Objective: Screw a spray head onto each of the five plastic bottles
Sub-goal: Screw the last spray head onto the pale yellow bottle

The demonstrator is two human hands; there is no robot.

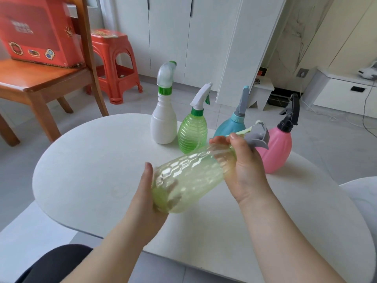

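Observation:
A clear yellow-green bottle with a faceted pattern lies tilted above the white table. My left hand cups its base. My right hand grips its neck, just below a grey spray head sitting on the mouth. Behind stand a white bottle with a green-collared head, a green ribbed bottle with a white head, a blue bottle with a grey head, and a pink bottle with a black head.
A wooden chair carrying a red box stands at the left, with a red plastic stool behind it. White cabinets line the back. A cable trails on the floor at right.

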